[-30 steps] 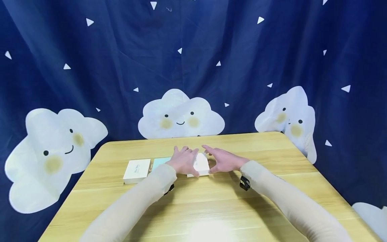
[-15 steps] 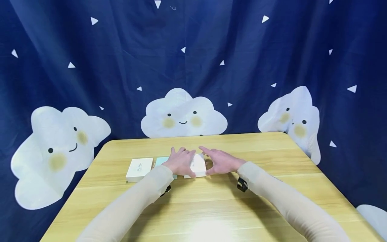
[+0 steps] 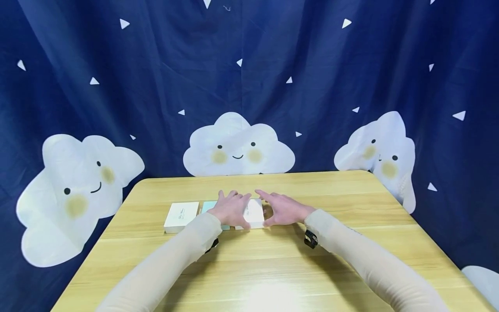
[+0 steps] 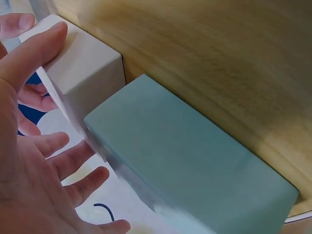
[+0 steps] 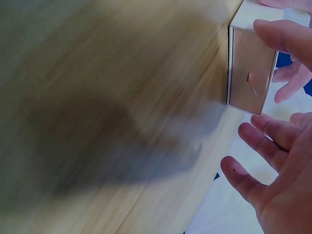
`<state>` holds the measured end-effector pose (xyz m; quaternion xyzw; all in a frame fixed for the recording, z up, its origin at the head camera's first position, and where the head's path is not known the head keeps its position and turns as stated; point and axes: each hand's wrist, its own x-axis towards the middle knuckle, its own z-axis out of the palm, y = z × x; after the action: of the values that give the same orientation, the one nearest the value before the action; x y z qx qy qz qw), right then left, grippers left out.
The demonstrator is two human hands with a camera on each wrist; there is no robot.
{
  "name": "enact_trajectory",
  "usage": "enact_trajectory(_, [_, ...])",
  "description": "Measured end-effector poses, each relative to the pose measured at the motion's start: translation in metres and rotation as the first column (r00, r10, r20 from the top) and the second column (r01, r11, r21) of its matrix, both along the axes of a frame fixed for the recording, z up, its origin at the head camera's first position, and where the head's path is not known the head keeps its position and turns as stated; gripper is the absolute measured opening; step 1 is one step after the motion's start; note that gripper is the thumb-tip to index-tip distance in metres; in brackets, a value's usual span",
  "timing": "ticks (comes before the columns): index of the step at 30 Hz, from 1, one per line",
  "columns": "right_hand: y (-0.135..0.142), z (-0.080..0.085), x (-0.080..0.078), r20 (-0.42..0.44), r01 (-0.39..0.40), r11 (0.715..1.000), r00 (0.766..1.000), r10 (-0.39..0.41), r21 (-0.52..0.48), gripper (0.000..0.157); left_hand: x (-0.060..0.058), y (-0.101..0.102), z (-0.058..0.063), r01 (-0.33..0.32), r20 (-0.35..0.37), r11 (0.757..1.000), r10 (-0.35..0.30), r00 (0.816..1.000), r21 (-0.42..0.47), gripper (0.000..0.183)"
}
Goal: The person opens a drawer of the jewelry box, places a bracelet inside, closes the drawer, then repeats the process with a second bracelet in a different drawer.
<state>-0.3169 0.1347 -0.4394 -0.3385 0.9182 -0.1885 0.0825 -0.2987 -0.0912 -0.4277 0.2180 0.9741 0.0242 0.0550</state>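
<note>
In the head view my left hand point(image 3: 232, 209) and right hand point(image 3: 287, 209) meet over a small white box point(image 3: 255, 212) that lies flat on the table. Both thumbs are at its near side and the index fingers reach to its far edge, so the hands hold it from two sides. The left wrist view has a thumb on the white box point(image 4: 87, 61), close beside a teal box point(image 4: 190, 151). A ribbon tab shows on the pinkish end of the white box point(image 5: 251, 83) in the right wrist view, where the right hand's point(image 5: 287, 161) lower fingers are spread.
Left of the teal box point(image 3: 209, 205) lies another white box point(image 3: 182, 216) with dark lettering. All three stand in a row on the wooden table point(image 3: 249, 260). Behind the table hangs a blue curtain point(image 3: 163, 86) with cloud faces.
Between both hands, the white box has slid a little left across the table, toward the teal box. The head view has shifted slightly. During the last half second hardly anything has moved.
</note>
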Motion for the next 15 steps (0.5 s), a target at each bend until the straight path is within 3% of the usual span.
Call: enact_trajectory(15, [0.0087, -0.0094, 0.0047, -0.012, 0.016, 1.000, 1.000, -0.015, 0.010, 0.116, 0.0047, -0.0076, -0.0071, 0.014, 0.022, 0.999, -0.015, 1.000, 0.035, 0.113])
